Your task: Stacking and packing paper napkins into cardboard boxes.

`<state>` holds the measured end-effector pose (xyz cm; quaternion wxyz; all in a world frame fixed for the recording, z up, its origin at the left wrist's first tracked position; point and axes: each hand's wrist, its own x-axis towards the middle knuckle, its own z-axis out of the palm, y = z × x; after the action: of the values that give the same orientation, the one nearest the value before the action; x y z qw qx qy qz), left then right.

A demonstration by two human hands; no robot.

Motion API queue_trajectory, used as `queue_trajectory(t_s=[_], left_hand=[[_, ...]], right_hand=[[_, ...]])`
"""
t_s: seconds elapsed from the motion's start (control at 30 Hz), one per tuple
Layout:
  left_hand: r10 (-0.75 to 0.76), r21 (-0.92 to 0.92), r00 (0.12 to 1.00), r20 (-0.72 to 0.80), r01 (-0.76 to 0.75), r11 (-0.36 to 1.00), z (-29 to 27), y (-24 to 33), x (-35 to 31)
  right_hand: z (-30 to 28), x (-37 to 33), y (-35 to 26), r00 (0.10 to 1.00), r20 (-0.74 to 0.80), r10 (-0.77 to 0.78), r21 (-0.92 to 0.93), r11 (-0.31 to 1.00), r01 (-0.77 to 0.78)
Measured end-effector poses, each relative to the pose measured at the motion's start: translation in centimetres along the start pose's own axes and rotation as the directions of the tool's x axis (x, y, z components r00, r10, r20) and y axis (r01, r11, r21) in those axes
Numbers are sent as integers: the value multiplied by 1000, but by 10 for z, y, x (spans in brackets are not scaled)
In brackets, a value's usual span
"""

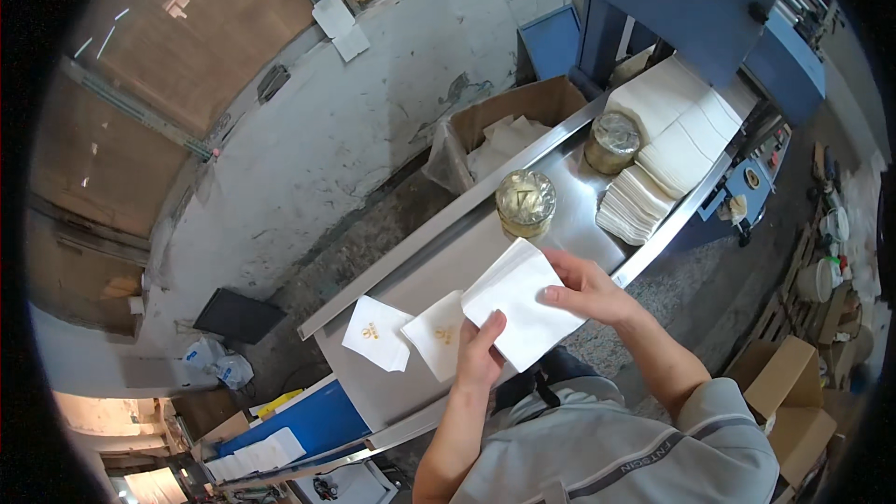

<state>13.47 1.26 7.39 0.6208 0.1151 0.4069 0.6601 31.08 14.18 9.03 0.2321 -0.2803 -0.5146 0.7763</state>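
Observation:
A small stack of folded white paper napkins (523, 303) is gripped in both hands above the metal table. My left hand (481, 359) pinches its near left edge, thumb on top. My right hand (593, 291) holds the far right side, its thumb pressed on the upper face. Left of the stack, a white napkin with a small gold print (376, 333) lies flat on the metal. Another printed napkin (434, 331) lies between it and the stack, partly covered by it. Beyond my hands stands a round glassy, gold-toned cylinder (525, 203).
A second similar cylinder (612, 142) stands beside long rows of stacked napkins (677, 149) leading up to a blue machine (686, 0). A raised metal rail (448, 224) runs along the table's far side. Behind it sits a cardboard box (518, 107) of white paper.

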Motion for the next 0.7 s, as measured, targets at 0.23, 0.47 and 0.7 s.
queue_trajectory(t_s=[0.23,0.47,0.7], left_hand=[[86,190,996,11,-87,978,-4,6,-8],[161,572,987,-26,-117,812,-3,11,-9],[637,947,756,-151,-74,312,-74,37,-26]], right_hand=[[2,-7,12,994,58,-91,213,974,76],[16,-18,8,999,11,-45,40,998,45],[-25,-17,16,938,-320,-132,-174,982,79]])
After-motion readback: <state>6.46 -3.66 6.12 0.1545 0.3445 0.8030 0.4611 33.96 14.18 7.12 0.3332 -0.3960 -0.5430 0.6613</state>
